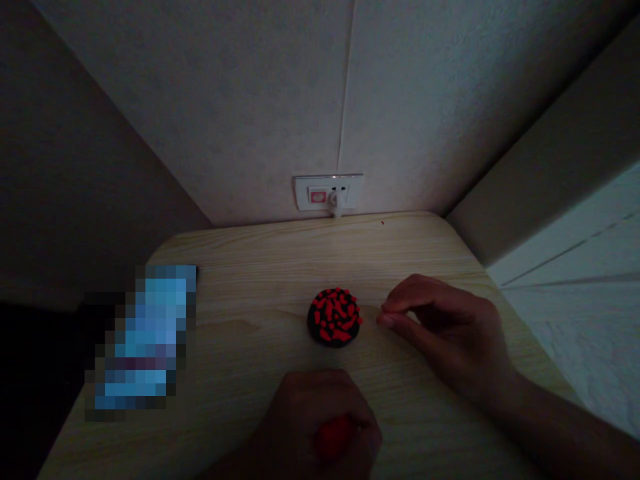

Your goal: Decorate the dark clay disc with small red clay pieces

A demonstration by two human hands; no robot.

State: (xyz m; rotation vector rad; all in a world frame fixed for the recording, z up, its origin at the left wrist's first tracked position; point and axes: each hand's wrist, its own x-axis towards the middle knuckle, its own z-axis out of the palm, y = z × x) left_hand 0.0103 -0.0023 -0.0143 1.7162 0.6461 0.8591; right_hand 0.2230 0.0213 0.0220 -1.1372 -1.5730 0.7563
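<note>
A dark round disc [334, 319] lies on the wooden tabletop, its upper face dotted with small red pieces that look like modelling clay. Just in front of it, my left hand [320, 413] is curled around a red lump of modelling clay [334, 437], part of which shows between the fingers. To the right of the disc, apart from it, my right hand [445, 327] is closed in a pinch, thumb against forefinger. Its fingertips look reddish, but whatever they hold is too small to make out.
A blurred-out, bright screen-like object [145, 333] lies at the table's left edge. Behind the wooden table [260, 257], a wall socket [329, 193] holds a white plug. A tiny red speck [383, 223] lies near the back edge. A pale panel [575, 220] stands at right.
</note>
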